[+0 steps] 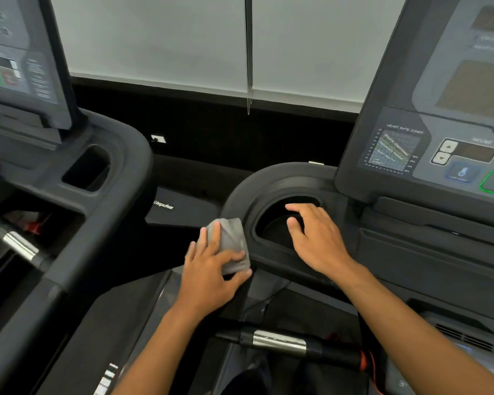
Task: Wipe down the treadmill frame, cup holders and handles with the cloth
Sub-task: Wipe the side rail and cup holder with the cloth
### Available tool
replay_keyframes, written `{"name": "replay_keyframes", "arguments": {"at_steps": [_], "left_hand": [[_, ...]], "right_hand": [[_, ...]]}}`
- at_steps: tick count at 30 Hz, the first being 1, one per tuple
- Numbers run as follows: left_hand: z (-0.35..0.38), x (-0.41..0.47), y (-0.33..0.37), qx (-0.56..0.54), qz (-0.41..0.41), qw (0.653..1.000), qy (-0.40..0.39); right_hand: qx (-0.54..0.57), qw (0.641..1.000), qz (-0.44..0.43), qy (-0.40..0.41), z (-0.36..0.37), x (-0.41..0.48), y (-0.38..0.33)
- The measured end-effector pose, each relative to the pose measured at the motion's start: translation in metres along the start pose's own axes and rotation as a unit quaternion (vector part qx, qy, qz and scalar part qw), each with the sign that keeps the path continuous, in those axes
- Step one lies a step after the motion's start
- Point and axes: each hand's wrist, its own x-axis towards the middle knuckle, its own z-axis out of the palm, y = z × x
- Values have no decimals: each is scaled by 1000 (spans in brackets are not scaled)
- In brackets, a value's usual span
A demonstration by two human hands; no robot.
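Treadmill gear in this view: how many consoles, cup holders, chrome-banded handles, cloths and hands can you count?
Consoles: 2, left and right
Cup holders: 2, left and right
Chrome-banded handles: 2, left and bottom
Grey cloth: 1, under the left hand
Hands: 2; the right hand is bare, at the right cup holder
Total: 9

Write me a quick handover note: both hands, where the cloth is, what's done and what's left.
Left hand: pressing the folded grey cloth on the frame's outer edge beside the cup holder.
Right hand: empty, open, fingers over the cup holder's opening.
Done: cannot tell from surfaces.
Left: probably the cup holder's inside, the chrome-banded handle below, and the rest of the frame.
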Motion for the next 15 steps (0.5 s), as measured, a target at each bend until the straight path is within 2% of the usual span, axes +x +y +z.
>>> {"name": "replay_keyframes", "arguments": {"at_steps": [3,6,9,12,15], "left_hand": [[10,20,0,-78,-51,995,-43],[17,46,6,-38,-11,999,10],[19,79,14,-65,17,998,22],[25,117,14,0,48,999,-18],[32,154,9,65,36,993,-88]], "right_hand": [[-7,1000,-11,-7,2,0,-3],[-12,1000,-5,-5,1,0,0],[-20,1000,7,4,-1,-3,8],[-30,999,21,11,-5,-6,18],[-39,998,34,21,-7,-8,25]]}}
